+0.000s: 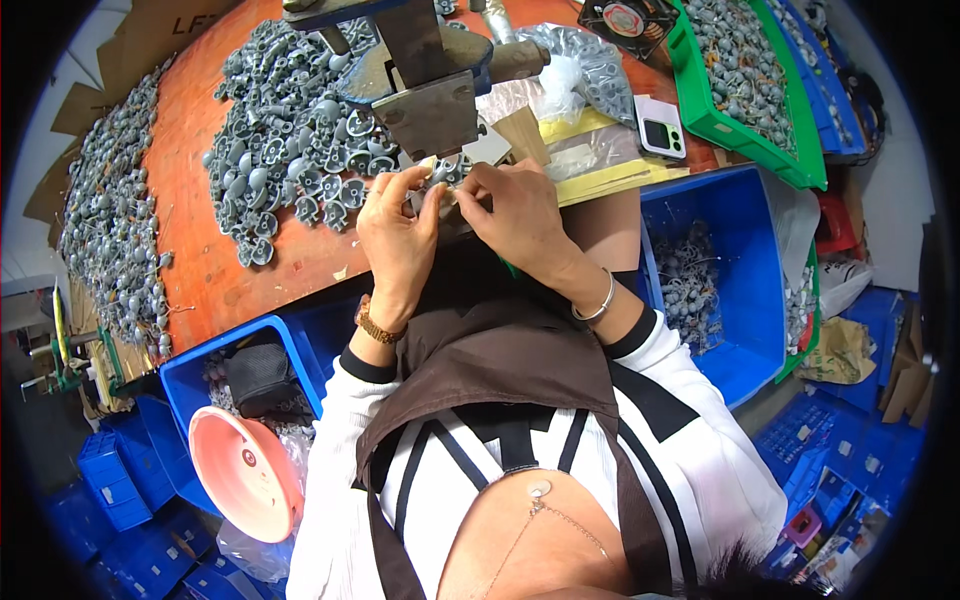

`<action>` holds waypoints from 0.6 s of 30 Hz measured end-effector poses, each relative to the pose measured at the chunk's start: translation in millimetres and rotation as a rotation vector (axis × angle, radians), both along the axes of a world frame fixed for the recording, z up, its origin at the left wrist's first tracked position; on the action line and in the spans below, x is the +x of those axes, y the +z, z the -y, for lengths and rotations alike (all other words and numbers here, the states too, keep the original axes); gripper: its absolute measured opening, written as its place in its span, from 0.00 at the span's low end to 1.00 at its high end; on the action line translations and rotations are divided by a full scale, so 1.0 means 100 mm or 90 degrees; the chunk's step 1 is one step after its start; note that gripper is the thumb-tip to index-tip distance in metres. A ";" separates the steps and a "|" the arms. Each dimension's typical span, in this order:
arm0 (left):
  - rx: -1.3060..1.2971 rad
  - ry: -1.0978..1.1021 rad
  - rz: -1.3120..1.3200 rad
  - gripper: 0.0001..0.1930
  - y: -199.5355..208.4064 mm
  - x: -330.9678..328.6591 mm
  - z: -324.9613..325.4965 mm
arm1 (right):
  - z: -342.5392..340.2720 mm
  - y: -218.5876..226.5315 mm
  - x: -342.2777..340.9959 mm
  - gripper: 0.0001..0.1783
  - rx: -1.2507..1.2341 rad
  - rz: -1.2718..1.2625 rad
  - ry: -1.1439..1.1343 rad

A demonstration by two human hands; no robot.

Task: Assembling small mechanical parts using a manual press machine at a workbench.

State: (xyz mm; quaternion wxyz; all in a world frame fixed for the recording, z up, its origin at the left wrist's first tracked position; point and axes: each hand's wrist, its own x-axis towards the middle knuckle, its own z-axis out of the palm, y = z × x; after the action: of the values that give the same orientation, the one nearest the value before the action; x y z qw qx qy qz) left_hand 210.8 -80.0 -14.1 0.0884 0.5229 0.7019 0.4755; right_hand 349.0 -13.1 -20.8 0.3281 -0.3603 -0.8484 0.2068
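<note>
My left hand [398, 228] is raised at the near edge of the orange work table [230, 285], its thumb and fingers bent together. Close beside it, my right hand [522, 215] has thumb and forefinger pinched. The fingertips of both hands almost meet just below the metal head of a bench press [430, 112]. Whatever small piece lies between them is too small and covered to make out. A heap of grey plastic shell parts [285, 150] spreads over the table left of the press, its edge reaching close to my left hand.
Far left lies a long heap of small wired grey parts [110, 215]. To the right are a green tray [690, 75], a phone [658, 128] and a small fan [628, 20]. Blue bins [765, 290] and a pink basin [225, 470] stand below table level.
</note>
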 end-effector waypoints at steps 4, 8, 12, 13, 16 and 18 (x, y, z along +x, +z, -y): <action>0.012 -0.092 0.049 0.12 -0.04 -0.16 0.00 | -0.16 0.20 0.13 0.08 -0.113 -0.002 0.043; -0.009 -0.143 0.009 0.11 0.05 -0.21 -0.01 | -0.94 0.33 0.12 0.07 -0.088 -0.253 -0.005; -0.041 -0.067 -0.091 0.10 0.13 0.00 -0.02 | -1.72 0.81 -0.18 0.15 -0.526 -0.567 0.249; -0.046 -0.038 -0.115 0.09 0.11 0.02 -0.03 | -1.79 1.00 -0.25 0.14 -0.518 -0.562 0.278; -0.063 -0.014 -0.088 0.10 0.09 -0.03 0.02 | -0.90 1.74 -0.17 0.14 -0.254 -0.407 0.134; -0.055 -0.008 -0.082 0.10 0.09 -0.03 0.04 | -0.65 1.47 0.10 0.05 0.029 -0.440 0.096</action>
State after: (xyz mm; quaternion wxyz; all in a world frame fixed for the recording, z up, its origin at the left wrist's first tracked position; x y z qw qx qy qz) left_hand 208.1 -83.5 -5.1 0.0683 0.5524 0.7231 0.4091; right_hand 358.8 51.4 125.8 0.5876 -0.1979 -0.7158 0.3213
